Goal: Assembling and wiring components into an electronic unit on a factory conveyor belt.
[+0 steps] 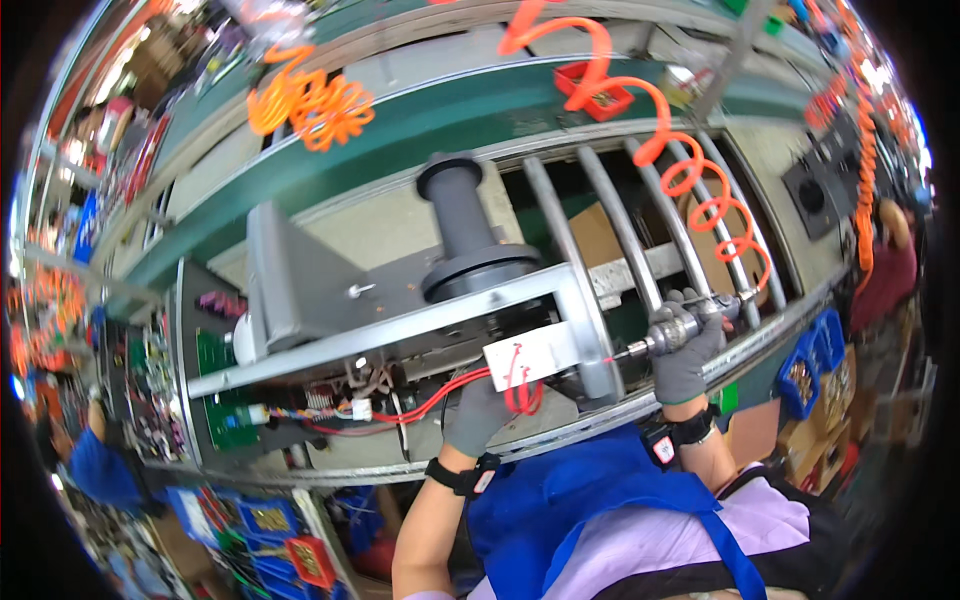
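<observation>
White plate (552, 342), in the head view, lies at the front right corner of a grey metal frame (440, 322), between our two hands. Our left hand (476, 414), in a grey glove, is at the plate's lower left edge; the plate hides its fingertips, so we cannot tell whether they pinch it. Red wires (466, 381) run from the left past this hand, and a loop of them hangs over the plate's face.

Our right hand (686, 366), also gloved, is to the right of the plate and apart from it. We hold its fingers wrapped around a power driver (674, 332), with the bit pointing left toward the corner of the frame. We cannot tell whether the tip touches it. An orange coiled hose (708, 216) comes down to the driver's rear end.

Beyond our hands, a dark grey spool (464, 215) stands behind the frame, with a grey housing (290, 280) to its left. Metal rollers (622, 225) lie to the spool's right. At the frame's left end, we see a green circuit board (224, 422).
</observation>
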Motion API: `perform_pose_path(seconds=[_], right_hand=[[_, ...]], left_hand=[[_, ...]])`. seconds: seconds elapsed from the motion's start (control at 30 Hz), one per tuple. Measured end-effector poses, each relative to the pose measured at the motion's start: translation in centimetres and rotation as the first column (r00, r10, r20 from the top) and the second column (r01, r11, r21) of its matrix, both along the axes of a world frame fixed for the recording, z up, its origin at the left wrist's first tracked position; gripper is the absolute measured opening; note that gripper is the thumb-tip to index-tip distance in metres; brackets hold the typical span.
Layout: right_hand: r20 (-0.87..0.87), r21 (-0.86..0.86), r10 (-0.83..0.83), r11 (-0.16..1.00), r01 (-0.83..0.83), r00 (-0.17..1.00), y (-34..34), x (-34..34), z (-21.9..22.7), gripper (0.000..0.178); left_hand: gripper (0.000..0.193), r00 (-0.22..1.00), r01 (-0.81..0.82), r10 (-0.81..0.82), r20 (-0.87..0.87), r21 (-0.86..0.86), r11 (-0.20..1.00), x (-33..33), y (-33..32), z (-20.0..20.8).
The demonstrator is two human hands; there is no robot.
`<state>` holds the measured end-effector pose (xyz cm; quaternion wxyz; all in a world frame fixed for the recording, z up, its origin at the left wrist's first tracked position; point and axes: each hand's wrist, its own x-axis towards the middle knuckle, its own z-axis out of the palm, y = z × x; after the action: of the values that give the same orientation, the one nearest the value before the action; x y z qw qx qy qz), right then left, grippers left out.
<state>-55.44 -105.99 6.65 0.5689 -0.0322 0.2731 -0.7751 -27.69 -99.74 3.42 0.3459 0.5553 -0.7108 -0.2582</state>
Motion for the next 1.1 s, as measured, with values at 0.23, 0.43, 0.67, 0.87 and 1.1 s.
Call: perform_pose_path(seconds=[0.23, 0.43, 0.67, 0.87, 1.1], right_hand=[[-0.022, 0.085, 0.166, 0.983, -0.164, 0.986, -0.6, -0.6, -1.1, 0.032], [-0.029, 0.287, 0.211, 0.938, -0.194, 0.977, -0.6, -1.2, -1.3, 0.022], [0.104, 0.326, 0.180, 0.923, -0.204, 0.978, -0.6, -1.0, -1.4, 0.021], [0.104, 0.217, 0.114, 0.967, -0.135, 0.988, -1.1, 0.2, -0.2, 0.021], [0.198, 0.226, 0.120, 0.960, -0.165, 0.973, -1.4, 1.1, -0.2, 0.022]], left_hand=[[0.022, 0.860, 0.134, 0.075, -0.504, 0.366, 0.921, 0.1, -1.1, 2.7], [0.024, 0.752, 0.257, 0.151, -0.641, 0.497, 0.829, -0.1, -1.0, 3.4], [0.028, 0.845, 0.185, 0.123, -0.520, 0.500, 0.846, 0.3, 0.0, 3.7], [0.025, 0.928, -0.169, 0.265, -0.262, 0.337, 0.926, 3.2, 6.0, 1.3], [0.018, 0.873, -0.471, 0.394, 0.289, 0.281, 0.836, 2.5, 9.9, -6.0]])
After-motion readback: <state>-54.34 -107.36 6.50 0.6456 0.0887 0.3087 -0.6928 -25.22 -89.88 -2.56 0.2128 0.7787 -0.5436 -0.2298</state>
